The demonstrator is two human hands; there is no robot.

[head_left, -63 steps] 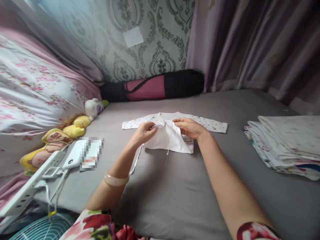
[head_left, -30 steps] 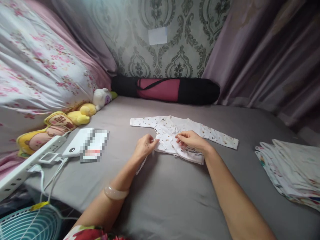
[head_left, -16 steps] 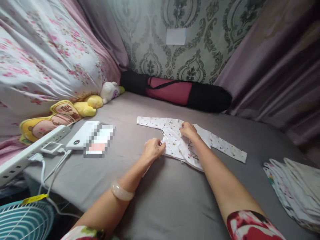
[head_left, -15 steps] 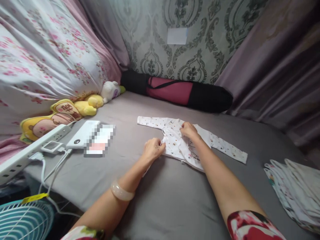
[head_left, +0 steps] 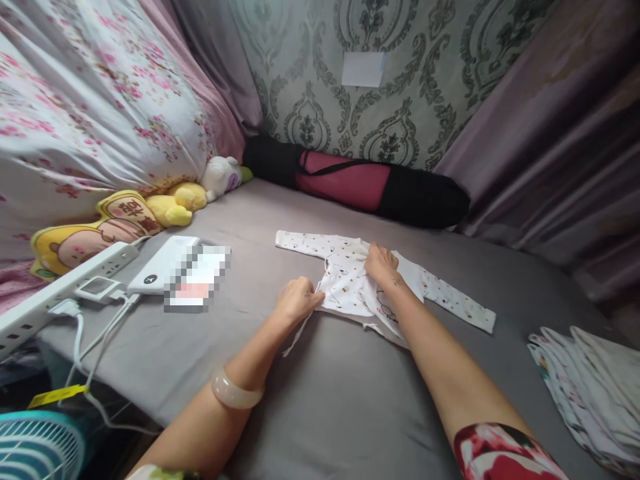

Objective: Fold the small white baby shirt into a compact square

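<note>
A small white baby shirt (head_left: 350,280) with tiny dots lies flat on the grey bed sheet (head_left: 325,387), sleeves spread left and right. My left hand (head_left: 296,300) pinches the shirt's lower left edge, where a thin white tie string (head_left: 295,337) trails toward me. Fingers curled, my right hand (head_left: 381,263) presses on the shirt's front panel near the collar. A pale bangle (head_left: 235,392) sits on my left wrist.
A stack of folded cloths (head_left: 590,387) lies at the right. On the left are a white power bank (head_left: 160,263), a power strip (head_left: 60,293) with cables, plush toys (head_left: 150,210) and a floral quilt (head_left: 85,113). A black-and-pink rolled bag (head_left: 360,183) lines the wall. A fan (head_left: 35,447) stands below left.
The open front flap has been folded shut over the shirt. My right hand moved up toward the collar; my left hand stayed pinched at the left edge. The view shifted leftward.
</note>
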